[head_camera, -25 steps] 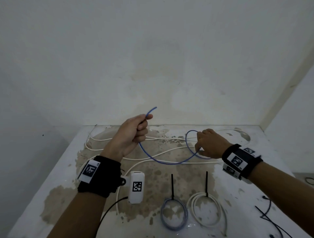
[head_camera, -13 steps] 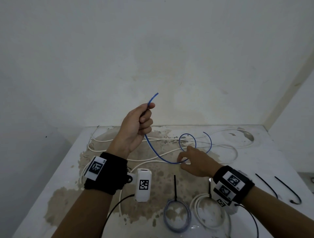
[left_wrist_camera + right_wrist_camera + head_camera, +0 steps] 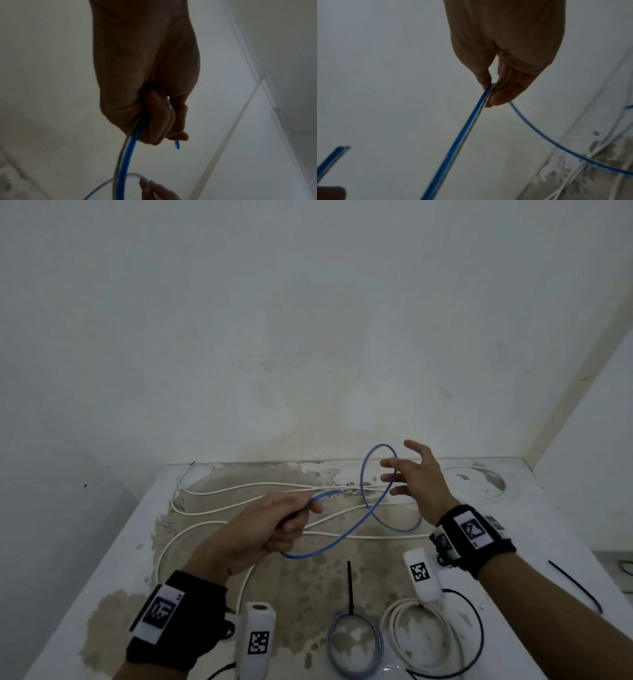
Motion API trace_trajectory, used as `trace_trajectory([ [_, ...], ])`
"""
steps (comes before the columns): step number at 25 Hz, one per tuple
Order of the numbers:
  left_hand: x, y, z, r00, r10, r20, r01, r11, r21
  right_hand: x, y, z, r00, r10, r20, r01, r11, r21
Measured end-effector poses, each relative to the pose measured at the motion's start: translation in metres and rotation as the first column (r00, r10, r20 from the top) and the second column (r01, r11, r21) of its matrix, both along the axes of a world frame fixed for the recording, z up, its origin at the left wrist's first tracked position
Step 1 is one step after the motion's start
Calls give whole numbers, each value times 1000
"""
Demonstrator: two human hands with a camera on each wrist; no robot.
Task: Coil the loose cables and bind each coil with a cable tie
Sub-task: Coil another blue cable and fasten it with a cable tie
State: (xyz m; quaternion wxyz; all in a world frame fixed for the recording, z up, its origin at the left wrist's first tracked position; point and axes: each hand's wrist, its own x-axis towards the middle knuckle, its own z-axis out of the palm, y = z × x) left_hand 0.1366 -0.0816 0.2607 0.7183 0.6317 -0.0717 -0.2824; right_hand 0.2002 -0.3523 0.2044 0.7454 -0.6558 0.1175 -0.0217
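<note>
Above the table (image 3: 565,508), the right hand (image 3: 416,477) has lifted 1 blue cable (image 3: 371,510) loop, thumb-pinched, other fingers spread; left hand (image 3: 270,529) fist-grips the end. Coiling has begun.

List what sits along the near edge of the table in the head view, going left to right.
Left wrist camera → tied blue-grey coil → tied white coil → loose black cable tie.
</note>
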Motion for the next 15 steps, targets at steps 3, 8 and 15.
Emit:
trace_trajectory([
  [3,-5,-10,-18,996,-57,66,47,988,149,9,6,16,988,141,63,-129,978,-164],
  [8,-3,-30,-32,996,-63,68,37,945,326,10,16,46,958,163,238,-79,943,-324],
  [15,14,-70,-26,962,268,-45,-265,963,55,-12,28,76,931,264,253,-242,964,-115],
])
